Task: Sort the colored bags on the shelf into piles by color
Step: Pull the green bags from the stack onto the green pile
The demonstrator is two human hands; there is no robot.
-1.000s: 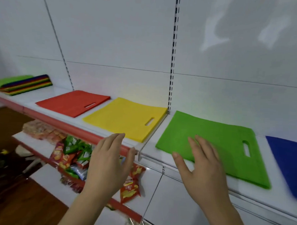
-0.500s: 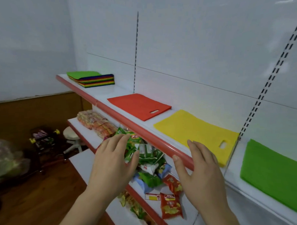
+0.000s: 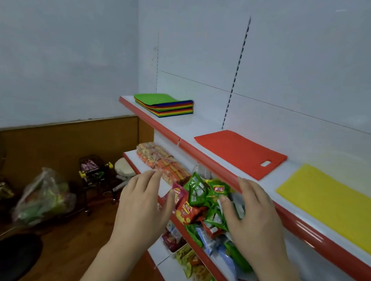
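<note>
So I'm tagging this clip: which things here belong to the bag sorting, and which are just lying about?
Job: mixed stack of bags, red bag, yellow bag, top shelf.

Lying about: snack packets, plastic sack, stool.

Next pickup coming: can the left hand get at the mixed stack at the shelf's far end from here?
Probably yes. The left hand is open and empty, and nothing stands between it and the mixed stack, though the stack lies well ahead.

Your left hand (image 3: 143, 208) and right hand (image 3: 254, 218) are bare, with no gloves, rings or watch showing. Both forearms are uncovered to the frame's bottom edge; no sleeve shows. Your fingernails are short and unpainted.
</note>
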